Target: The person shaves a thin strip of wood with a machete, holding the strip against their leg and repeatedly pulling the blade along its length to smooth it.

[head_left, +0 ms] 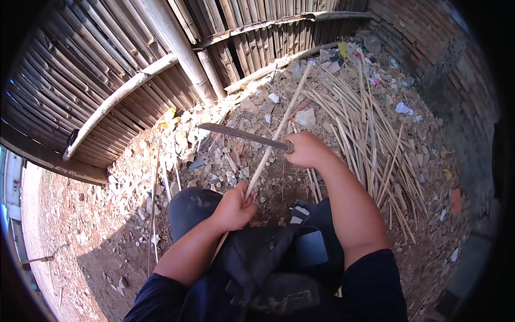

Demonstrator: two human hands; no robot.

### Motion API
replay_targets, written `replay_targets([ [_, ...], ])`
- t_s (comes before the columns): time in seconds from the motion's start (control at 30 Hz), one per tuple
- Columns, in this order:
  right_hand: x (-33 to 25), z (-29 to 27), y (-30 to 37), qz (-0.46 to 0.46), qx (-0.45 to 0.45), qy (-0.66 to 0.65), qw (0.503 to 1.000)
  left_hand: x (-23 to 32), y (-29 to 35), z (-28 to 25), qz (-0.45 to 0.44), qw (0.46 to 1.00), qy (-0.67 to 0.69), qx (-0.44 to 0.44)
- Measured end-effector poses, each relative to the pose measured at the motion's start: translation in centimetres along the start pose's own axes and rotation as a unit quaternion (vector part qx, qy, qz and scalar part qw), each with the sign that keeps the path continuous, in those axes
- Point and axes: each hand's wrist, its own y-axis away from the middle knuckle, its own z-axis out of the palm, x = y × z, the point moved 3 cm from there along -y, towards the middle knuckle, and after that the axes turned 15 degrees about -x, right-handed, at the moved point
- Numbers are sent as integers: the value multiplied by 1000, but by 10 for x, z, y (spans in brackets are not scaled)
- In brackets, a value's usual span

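clamps pale stick in left hand, long knife in right hand — apparently trimming — calls for a steady, shallow stroke.

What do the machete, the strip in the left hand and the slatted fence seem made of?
Machete: blade probably steel, dull brown-grey, judging by its thin, flat profile. Strip: likely split bamboo, pale and matte, long and slender. Slatted fence: apparently bamboo, weathered brown, with ringed joints along its poles.
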Motion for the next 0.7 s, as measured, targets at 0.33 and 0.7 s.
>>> replay_targets([
  [0.33,27,-14,-1,70,59,-79,993,-5,6,3,5,1000,8,3],
  [0.7,36,-15,-2,29,46,-91,994,1,10,2,17,1000,3,-7],
])
